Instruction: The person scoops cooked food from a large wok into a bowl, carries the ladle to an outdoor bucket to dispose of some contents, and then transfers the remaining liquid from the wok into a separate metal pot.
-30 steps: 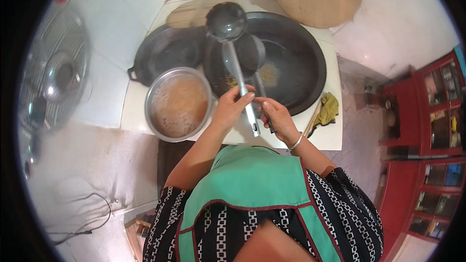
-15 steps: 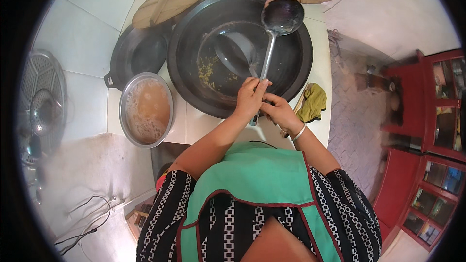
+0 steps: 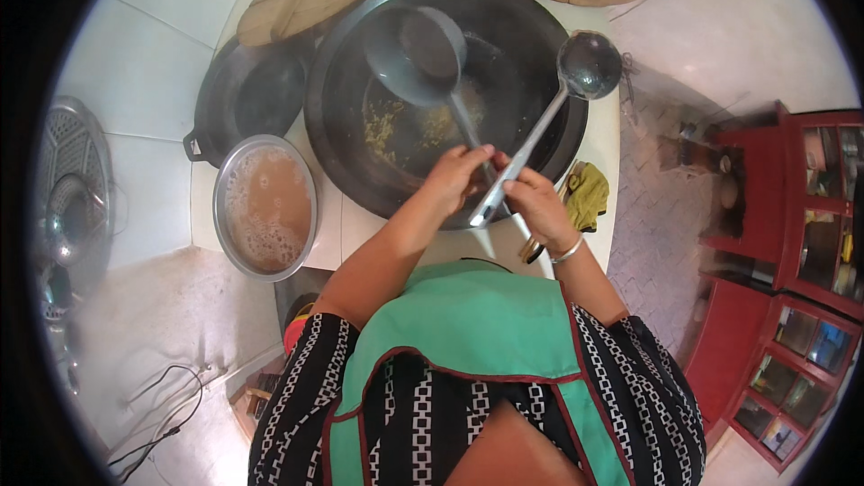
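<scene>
Over the left part of a large black wok point(image 3: 531, 31) hangs a wide grey ladle point(image 3: 414, 58), its bowl slightly blurred. My left hand point(image 3: 459, 175) is closed round that ladle's handle. A second ladle point(image 3: 589, 67), with a dark bowl and a long metal handle, slants up and away over the wok's right rim. My right hand point(image 3: 540, 207) grips its handle near the lower end. Both hands are close together above the near rim, the two handles crossing there. Yellowish food bits point(image 3: 382, 130) lie on the wok's bottom.
A metal basin point(image 3: 219, 207) of cloudy brown liquid stands left of the wok, before a smaller black pan point(image 3: 256, 94). Wooden lids point(image 3: 310, 0) lie behind. Right of my hand are a yellow-green cloth point(image 3: 587, 200) and some sticks. Red cabinets point(image 3: 756, 180) stand farther right.
The grey ladle has come up from inside the wok towards the far left, now in my left hand. The dark-bowled ladle has swung right and nearer, held by my right hand.
</scene>
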`<state>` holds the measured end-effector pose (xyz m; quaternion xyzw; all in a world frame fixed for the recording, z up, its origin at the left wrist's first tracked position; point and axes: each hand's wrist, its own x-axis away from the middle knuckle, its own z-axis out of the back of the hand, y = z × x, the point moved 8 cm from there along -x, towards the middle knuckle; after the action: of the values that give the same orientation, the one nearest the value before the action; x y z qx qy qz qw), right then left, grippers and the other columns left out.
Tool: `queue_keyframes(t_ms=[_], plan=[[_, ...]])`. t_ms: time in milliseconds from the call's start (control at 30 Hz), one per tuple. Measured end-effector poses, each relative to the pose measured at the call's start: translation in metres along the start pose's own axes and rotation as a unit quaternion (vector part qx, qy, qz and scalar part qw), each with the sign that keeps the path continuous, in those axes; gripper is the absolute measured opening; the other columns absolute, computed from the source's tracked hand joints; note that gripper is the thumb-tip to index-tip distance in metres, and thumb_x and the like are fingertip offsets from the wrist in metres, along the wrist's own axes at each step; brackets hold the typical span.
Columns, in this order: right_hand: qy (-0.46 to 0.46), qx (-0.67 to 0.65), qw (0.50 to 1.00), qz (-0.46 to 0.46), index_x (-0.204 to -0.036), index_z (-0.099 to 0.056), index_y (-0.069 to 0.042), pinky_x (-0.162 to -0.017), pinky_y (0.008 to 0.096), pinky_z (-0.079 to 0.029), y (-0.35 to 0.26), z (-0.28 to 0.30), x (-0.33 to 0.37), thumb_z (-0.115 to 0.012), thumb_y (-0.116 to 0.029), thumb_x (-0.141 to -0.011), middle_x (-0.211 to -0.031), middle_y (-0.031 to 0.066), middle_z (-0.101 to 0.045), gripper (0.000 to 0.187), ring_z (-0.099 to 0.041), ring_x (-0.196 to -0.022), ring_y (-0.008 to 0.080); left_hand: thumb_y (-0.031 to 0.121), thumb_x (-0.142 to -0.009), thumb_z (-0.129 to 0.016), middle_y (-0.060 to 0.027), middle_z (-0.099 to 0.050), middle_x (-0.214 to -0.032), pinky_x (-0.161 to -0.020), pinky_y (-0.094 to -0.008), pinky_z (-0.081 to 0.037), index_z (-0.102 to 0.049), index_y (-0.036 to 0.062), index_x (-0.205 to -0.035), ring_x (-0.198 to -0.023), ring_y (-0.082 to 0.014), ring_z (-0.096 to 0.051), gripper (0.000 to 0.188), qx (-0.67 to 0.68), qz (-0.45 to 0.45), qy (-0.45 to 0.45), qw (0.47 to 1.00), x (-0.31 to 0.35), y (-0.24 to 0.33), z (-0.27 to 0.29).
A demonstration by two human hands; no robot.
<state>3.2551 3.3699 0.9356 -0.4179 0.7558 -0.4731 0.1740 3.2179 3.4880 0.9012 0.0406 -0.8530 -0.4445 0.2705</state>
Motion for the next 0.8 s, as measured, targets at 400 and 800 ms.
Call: queue_keyframes(t_ms=[400, 800], plan=[[0.115, 0.493, 0.862, 0.009, -0.100, -0.054, -0.001, -0.052, 0.0347, -0.045, -0.023, 0.216, -0.245, -0.043, -0.013, -0.088, -0.070, 0.0162, -0.059, 0.021, -0.058, -0.057, 0.0253, 0.011, -0.084, -0.054, -0.0050, -0.052, -0.075, -0.049, -0.0227, -0.040, -0.045, 0.0000, -0.118, -0.055, -0.0104, -0.049, 0.037, -0.158, -0.148, 0.184, 0.959, -0.070, 0.104, 0.129], [-0.212, 0.744, 0.617, 0.148, -0.120, -0.049, -0.009, -0.078, 0.0447, -0.045, 0.070, 0.117, -0.349, -0.049, -0.017, -0.085, -0.094, 0.0214, -0.060, 0.036, -0.058, -0.088, 0.0369, 0.009, -0.083, -0.052, -0.0071, -0.053, -0.079, -0.046, -0.0227, -0.040, -0.041, -0.0028, -0.121, -0.051, -0.0108, -0.049, 0.041, -0.165, -0.188, 0.256, 0.934, -0.038, 0.106, 0.193]])
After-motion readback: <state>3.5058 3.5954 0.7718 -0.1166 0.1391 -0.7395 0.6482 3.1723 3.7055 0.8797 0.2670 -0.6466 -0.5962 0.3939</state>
